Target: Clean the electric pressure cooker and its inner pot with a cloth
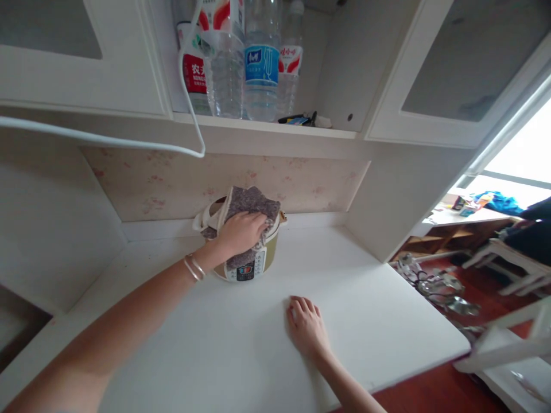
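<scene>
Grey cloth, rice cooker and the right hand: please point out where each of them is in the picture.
grey cloth (pixel 252 202): head view, on its upper folded part behind the fingers.
rice cooker (pixel 245 271): head view, on its front control panel.
right hand (pixel 306 327): head view, on the back of the hand, flat on the counter.

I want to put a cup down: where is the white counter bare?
Bare: right of the right hand to the counter edge, and left of the rice cooker. Crowded: the back middle, where the left hand presses a cloth.

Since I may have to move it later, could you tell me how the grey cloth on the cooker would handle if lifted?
The grey cloth probably hangs floppy: it drapes over the small beige cooker. It looks light, bunching under the left hand.
</scene>
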`<move>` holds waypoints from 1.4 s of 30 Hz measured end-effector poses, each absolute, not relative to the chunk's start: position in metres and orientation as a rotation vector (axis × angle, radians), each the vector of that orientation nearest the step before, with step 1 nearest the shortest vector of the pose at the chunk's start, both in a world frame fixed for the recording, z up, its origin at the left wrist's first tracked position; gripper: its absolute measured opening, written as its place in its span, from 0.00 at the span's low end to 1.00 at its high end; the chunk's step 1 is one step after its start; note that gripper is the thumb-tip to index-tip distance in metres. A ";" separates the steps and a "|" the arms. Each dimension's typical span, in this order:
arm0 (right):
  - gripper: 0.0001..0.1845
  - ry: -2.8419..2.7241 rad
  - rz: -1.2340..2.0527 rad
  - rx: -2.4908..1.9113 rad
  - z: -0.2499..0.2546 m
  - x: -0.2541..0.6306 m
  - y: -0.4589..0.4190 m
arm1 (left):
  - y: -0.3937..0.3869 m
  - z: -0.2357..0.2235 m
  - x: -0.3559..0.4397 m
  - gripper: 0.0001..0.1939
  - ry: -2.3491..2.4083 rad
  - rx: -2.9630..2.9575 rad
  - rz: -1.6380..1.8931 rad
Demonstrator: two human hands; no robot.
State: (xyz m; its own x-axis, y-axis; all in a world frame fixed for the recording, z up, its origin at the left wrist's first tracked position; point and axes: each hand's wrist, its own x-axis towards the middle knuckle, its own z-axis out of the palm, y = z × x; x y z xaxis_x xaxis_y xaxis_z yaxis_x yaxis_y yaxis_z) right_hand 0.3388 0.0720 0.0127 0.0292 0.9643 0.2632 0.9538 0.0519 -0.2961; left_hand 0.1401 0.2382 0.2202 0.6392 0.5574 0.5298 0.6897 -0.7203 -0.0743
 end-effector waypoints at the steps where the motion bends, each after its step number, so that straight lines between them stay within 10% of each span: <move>1: 0.16 -1.941 0.044 -1.921 0.012 0.339 0.072 | 0.238 0.218 0.132 0.17 -1.056 -2.587 -0.726; 14: 0.30 -0.967 1.174 -1.071 0.058 0.328 0.072 | 0.153 0.156 0.179 0.19 -1.180 -2.894 -1.084; 21: 0.30 -0.688 1.591 -1.143 0.068 0.367 0.062 | 0.138 0.063 0.238 0.27 -1.400 -3.683 -0.586; 30: 0.28 -0.685 1.419 -1.554 0.041 0.476 0.037 | 0.147 0.048 0.104 0.15 -2.123 -3.362 -1.752; 42: 0.25 -1.080 0.766 -2.337 0.029 0.565 0.037 | 0.211 0.086 -0.035 0.26 -2.459 -2.638 -1.994</move>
